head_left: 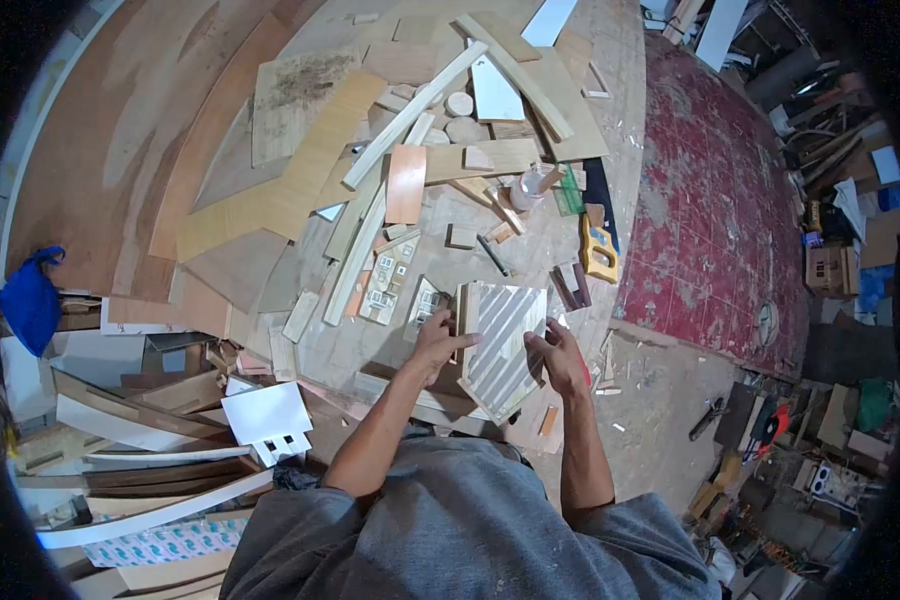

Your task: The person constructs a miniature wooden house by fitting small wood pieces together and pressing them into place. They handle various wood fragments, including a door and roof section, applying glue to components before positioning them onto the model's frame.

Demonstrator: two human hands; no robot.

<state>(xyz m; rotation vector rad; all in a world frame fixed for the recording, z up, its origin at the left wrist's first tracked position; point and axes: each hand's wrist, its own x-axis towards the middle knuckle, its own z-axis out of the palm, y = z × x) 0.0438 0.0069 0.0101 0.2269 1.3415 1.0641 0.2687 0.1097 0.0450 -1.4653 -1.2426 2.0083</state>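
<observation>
A small wooden piece with grey and pale diagonal stripes (pixel 502 345) is held between my two hands at the near edge of the workbench. My left hand (pixel 440 347) grips its left side, the thumb lying toward the striped face. On the right side, my right hand (pixel 562 358) pinches the edge with thumb and fingers. Just left of the piece lies a small panel with window shapes (pixel 427 305), partly behind my left hand. Another panel with window shapes (pixel 388 280) lies farther left. A dark-edged block (pixel 571 286) sits beyond my right hand.
Wood strips and boards (pixel 406 184) cover the workbench (pixel 620 130). A yellow-handled saw (pixel 600 252) lies near its right edge, beside a cup (pixel 526 191). Stacked offcuts (pixel 150 430) and a white house-shaped panel (pixel 267 417) are at the left. A red floor (pixel 710 220) spreads to the right.
</observation>
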